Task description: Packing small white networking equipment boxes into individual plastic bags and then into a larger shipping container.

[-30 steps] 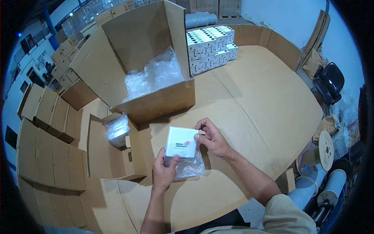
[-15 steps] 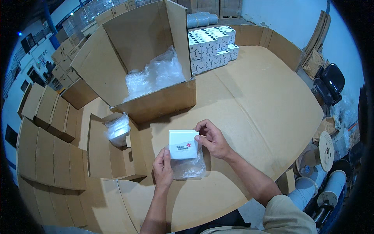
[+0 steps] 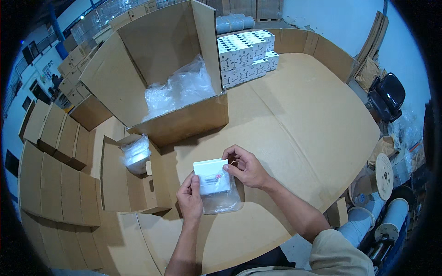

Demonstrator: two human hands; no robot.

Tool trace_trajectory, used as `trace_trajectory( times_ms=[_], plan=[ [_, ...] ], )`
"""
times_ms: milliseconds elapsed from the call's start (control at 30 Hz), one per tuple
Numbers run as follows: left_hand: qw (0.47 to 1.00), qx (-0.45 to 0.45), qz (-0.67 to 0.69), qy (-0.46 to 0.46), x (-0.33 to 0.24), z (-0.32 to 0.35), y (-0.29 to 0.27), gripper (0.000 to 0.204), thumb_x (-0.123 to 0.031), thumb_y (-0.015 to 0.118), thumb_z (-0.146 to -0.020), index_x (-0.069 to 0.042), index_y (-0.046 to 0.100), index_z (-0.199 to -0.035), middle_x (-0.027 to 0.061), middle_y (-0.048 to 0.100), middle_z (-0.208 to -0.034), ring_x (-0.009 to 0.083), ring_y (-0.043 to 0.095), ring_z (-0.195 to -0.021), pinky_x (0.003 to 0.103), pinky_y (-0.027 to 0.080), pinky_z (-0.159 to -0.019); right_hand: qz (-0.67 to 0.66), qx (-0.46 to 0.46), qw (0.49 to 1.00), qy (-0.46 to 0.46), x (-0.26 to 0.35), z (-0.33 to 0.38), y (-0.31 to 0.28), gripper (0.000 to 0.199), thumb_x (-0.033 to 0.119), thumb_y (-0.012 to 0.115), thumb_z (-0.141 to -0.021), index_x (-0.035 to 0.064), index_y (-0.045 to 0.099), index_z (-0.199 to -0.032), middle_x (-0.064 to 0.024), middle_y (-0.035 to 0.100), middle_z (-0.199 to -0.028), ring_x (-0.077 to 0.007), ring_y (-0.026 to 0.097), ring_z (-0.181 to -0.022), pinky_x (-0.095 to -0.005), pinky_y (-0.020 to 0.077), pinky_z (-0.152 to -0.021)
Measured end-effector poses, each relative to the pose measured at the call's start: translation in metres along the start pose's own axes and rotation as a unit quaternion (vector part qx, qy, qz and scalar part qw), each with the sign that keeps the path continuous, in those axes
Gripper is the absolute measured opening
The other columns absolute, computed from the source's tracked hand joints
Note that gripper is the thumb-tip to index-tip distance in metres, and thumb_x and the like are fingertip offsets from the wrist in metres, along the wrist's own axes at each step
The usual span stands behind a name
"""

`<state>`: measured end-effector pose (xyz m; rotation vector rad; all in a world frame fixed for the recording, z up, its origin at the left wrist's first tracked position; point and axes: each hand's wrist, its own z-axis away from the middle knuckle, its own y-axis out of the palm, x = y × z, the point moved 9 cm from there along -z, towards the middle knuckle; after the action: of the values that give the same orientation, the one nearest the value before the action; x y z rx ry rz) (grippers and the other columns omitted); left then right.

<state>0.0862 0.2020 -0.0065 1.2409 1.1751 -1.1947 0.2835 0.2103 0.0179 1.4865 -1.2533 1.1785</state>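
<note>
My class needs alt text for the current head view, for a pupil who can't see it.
A person's left hand and right hand hold a white square item with clear plastic at its lower edge over a cardboard surface. Behind stand white boxes and a large open carton.

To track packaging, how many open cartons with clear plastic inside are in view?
2: a large carton, back left, and a smaller carton nearer, left of the left hand. Others could be hidden behind the large one.
</note>
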Motion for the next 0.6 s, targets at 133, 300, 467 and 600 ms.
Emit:
trace_trajectory(
  times_ms=[133, 300, 467, 600],
  plan=[
    [0.999, -0.030, 0.020, 0.010, 0.000, -0.002, -0.006, 0.037, -0.024, 0.057, -0.107, 0.007, 0.064, -0.127, 0.0083, 0.070, -0.111, 0.0114, 0.063, -0.101, 0.027, 0.051, -0.090, -0.087, -0.042, 0.995, -0.020, 0.008, -0.001, 0.005, 0.041, 0.006, 0.072, -0.093, 0.0019, 0.048, -0.126, -0.0063, 0.061, -0.103, -0.0129, 0.062, -0.092, -0.0282, 0.0535, -0.079],
    [0.992, -0.114, 0.017, 0.052, -0.009, -0.003, -0.021, 0.034, -0.027, 0.057, -0.107, 0.003, 0.061, -0.122, 0.0067, 0.069, -0.103, 0.0100, 0.062, -0.094, 0.027, 0.051, -0.083, -0.086, 0.007, 0.984, 0.158, -0.021, 0.011, 0.020, 0.055, 0.004, 0.076, -0.090, 0.0021, 0.042, -0.133, -0.0133, 0.063, -0.115, -0.0166, 0.064, -0.104, -0.0317, 0.0541, -0.091],
    [0.990, -0.102, 0.091, 0.044, 0.010, -0.007, -0.024, 0.028, -0.028, 0.058, -0.106, -0.001, 0.054, -0.114, 0.0030, 0.066, -0.097, 0.0076, 0.058, -0.086, 0.025, 0.048, -0.076, -0.072, -0.017, 0.988, 0.137, -0.028, 0.007, 0.028, 0.046, 0.000, 0.073, -0.092, 0.0020, 0.045, -0.128, -0.0118, 0.068, -0.107, -0.0147, 0.066, -0.099, -0.0302, 0.0547, -0.089],
    [0.981, -0.060, 0.182, -0.019, 0.017, -0.008, -0.016, 0.021, -0.021, 0.060, -0.105, -0.003, 0.054, -0.112, 0.0008, 0.064, -0.096, 0.0068, 0.056, -0.087, 0.023, 0.046, -0.078, -0.139, -0.071, 0.984, 0.086, -0.024, 0.005, 0.013, 0.039, 0.000, 0.070, -0.094, 0.0014, 0.047, -0.125, -0.0129, 0.071, -0.103, -0.0143, 0.068, -0.099, -0.0277, 0.0554, -0.084]
  ],
)
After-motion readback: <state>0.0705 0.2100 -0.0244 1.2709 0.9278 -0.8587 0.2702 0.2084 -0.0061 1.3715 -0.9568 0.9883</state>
